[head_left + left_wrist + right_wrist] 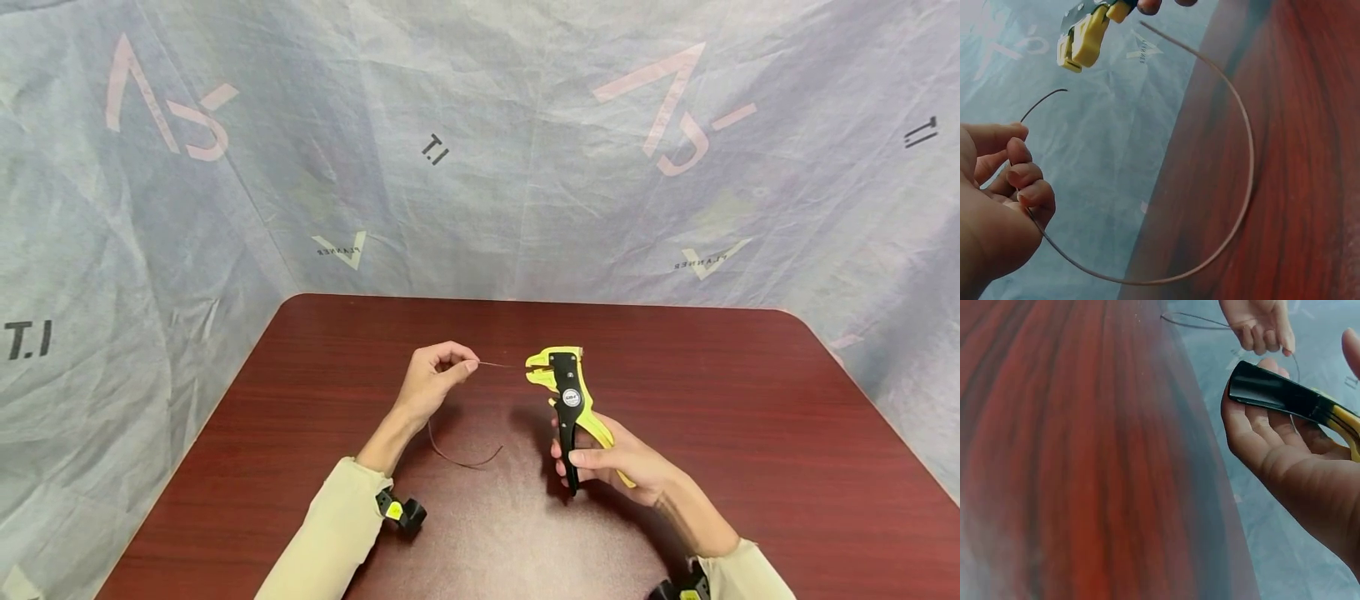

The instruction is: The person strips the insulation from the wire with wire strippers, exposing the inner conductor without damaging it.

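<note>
My left hand (433, 379) pinches a thin brown wire (1250, 156) between thumb and fingertips. A short end of the wire points right from the pinch, toward the tool, and the longer part hangs below in a wide curve. In my right hand (618, 458) are yellow and black wire strippers (570, 392), gripped by the handles and held upright. Their yellow jaws face left and stand apart, with the wire's tip just short of them. In the right wrist view the black handle (1272, 390) lies across the fingers (1254, 434).
Under both hands is a dark red wood-grain table (337, 333) with rounded far corners. Grey-blue printed cloth (480, 208) hangs behind it and along the sides. Each wrist wears a black camera mount, the left one (401, 510) near the sleeve cuff.
</note>
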### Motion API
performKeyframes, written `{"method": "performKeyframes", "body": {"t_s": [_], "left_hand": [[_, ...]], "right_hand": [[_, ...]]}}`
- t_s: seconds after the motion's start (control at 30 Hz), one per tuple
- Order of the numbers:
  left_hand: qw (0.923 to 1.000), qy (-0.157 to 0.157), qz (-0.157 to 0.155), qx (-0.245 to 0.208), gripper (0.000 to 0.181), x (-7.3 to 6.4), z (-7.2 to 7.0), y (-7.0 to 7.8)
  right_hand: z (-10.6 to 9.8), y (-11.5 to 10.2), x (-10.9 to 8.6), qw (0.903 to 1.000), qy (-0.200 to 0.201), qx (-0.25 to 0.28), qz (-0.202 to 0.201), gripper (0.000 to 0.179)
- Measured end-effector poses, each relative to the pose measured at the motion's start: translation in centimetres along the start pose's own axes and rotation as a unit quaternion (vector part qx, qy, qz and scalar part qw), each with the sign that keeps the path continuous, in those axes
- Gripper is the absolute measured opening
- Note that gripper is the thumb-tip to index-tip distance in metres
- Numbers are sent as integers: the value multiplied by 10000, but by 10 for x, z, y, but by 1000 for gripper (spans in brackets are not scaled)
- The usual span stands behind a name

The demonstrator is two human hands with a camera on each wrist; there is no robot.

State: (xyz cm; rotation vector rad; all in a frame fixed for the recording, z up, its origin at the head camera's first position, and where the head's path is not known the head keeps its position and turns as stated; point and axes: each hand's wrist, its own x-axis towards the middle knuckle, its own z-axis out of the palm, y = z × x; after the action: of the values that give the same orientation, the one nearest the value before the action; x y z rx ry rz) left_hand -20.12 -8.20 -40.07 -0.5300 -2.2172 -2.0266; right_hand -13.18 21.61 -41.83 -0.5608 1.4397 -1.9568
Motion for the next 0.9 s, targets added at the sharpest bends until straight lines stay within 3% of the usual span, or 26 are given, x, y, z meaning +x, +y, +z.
{"method": "performKeyframes", "body": {"t_s": [0.4,0.5,0.6,0.7,0.9], "left_hand": [[9966,-112,-233,-786,17,-5,5,16],[9939,-155,-179,-1081,18,-6,6,16],[9889,-208,-149,-1462,6,-6,8,16],[9840,-278,-157,-1751,12,-6,10,17],[9850,-295,-334,-1665,16,-8,12,22]], "right_hand": [[-2,4,11,9986,-366,136,-348,47],[-2,5,12,9979,-468,217,-396,48],[-1,7,13,9967,-597,283,-465,48],[1,8,14,9959,-653,382,-495,48],[2,9,16,9938,-809,550,-531,48]]}}
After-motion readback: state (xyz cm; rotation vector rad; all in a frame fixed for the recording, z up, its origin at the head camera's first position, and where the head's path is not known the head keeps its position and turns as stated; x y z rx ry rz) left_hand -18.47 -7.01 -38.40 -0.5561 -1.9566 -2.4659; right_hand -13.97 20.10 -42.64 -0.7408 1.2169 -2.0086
